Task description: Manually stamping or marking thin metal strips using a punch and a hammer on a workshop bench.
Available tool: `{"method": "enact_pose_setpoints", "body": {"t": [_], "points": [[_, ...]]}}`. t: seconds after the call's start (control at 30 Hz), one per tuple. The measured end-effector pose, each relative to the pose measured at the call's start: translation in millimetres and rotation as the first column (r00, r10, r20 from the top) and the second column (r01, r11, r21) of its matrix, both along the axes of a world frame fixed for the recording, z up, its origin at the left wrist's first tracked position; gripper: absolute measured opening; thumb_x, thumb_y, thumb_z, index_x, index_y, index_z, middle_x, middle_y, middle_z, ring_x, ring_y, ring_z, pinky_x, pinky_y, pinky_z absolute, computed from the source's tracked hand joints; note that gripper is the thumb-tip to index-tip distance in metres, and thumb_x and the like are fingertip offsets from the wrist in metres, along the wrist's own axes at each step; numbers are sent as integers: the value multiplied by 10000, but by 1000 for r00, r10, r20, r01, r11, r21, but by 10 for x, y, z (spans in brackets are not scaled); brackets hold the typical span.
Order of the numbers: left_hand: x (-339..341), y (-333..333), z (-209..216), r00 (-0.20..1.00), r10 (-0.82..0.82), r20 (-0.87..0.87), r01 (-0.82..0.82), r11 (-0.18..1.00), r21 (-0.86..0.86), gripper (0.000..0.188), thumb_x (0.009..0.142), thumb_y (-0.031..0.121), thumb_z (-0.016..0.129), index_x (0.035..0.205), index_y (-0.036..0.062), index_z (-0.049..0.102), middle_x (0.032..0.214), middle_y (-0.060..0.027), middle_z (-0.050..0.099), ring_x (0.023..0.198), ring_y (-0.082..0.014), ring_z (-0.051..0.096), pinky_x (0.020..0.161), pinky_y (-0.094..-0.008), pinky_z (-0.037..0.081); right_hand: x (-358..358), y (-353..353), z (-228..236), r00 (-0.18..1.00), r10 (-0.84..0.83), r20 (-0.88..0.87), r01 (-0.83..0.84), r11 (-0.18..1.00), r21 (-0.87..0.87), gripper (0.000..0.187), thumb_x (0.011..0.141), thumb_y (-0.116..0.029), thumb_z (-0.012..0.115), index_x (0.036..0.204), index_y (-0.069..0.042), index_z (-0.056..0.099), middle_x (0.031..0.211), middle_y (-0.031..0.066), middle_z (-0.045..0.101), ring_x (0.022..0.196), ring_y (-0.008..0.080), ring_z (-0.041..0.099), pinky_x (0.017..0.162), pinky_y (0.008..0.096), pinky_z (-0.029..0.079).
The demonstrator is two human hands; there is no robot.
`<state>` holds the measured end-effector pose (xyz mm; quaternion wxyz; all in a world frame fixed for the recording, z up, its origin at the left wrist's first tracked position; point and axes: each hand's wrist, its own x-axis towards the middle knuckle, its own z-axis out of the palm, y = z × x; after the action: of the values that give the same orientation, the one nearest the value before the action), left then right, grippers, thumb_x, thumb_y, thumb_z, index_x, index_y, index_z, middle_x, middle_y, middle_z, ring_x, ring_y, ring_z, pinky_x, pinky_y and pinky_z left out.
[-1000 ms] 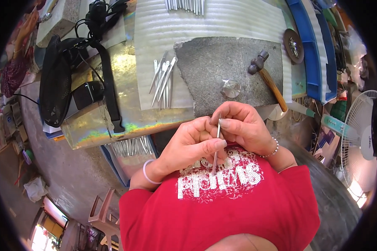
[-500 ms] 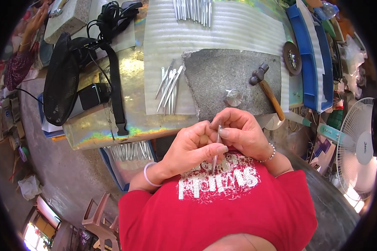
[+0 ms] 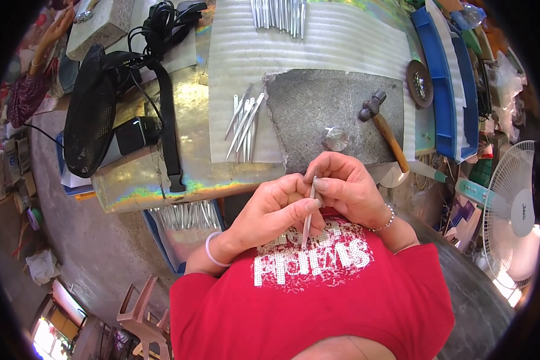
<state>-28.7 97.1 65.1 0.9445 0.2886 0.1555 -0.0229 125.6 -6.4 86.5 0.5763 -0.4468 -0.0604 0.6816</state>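
Close to my chest, both hands hold one slim, tapered silver metal piece [image 3: 307,227], its broader end pointing down toward my shirt. My left hand [image 3: 277,207] grips its middle between thumb and curled fingers. The thumb and forefinger of my right hand [image 3: 349,185] pinch its upper tip. Just beyond the hands lies a dark stone slab [image 3: 309,99]. On it rest a small, shiny clear round object [image 3: 335,138] and a hammer [image 3: 386,133] with a wooden handle. Left of the slab, several similar metal pieces [image 3: 244,129] lie in a loose pile, some with a hole in one end.
More metal pieces [image 3: 280,17] lie in a row on the white foam sheet [image 3: 336,51]. A black mesh bag with straps [image 3: 91,114] sits left. At right are a round dish [image 3: 419,84], a blue tray [image 3: 436,81] and a fan [image 3: 510,213]. A bin of metal pieces [image 3: 189,217] stands below the table edge.
The metal piece has tilted slightly, its lower end shifting a little left. My left thumb has moved slightly up along it. Both hands keep their hold.
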Motion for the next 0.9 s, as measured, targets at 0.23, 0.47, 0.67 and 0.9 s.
{"method": "enact_pose_setpoints", "body": {"t": [0.23,0.47,0.67,0.9], "points": [[-61,-17,3,997,4,80,-13,994,105,235,951,131,488,1140,-1,445,820,-120,642,748,-165,645,643,-249,508,-7,10,14,998,-59,13,59,998,23,184,878,-60,570,1056,-18,583,819,2,586,644,39,476,563,187,394],[5,-11,97,996,-32,84,22,993,115,531,936,125,494,1389,14,240,752,-191,636,672,-234,657,608,-273,519,33,-139,-14,992,-122,-12,123,986,113,260,869,-53,577,1124,-16,544,838,-7,573,631,32,459,569,174,391],[81,-71,48,987,-46,157,44,999,18,502,942,108,478,1394,5,286,810,-169,642,694,-191,651,652,-257,515,112,-293,-36,996,-84,-29,87,989,121,225,854,-49,596,1066,1,543,799,8,550,607,66,450,555,206,378],[206,-142,81,987,-90,133,85,995,49,500,946,102,471,1393,-13,278,808,-182,638,698,-197,650,646,-252,512,183,-451,-123,994,-101,-50,108,980,165,168,887,-90,575,1041,-23,579,802,-24,568,623,19,454,573,162,382]]}}
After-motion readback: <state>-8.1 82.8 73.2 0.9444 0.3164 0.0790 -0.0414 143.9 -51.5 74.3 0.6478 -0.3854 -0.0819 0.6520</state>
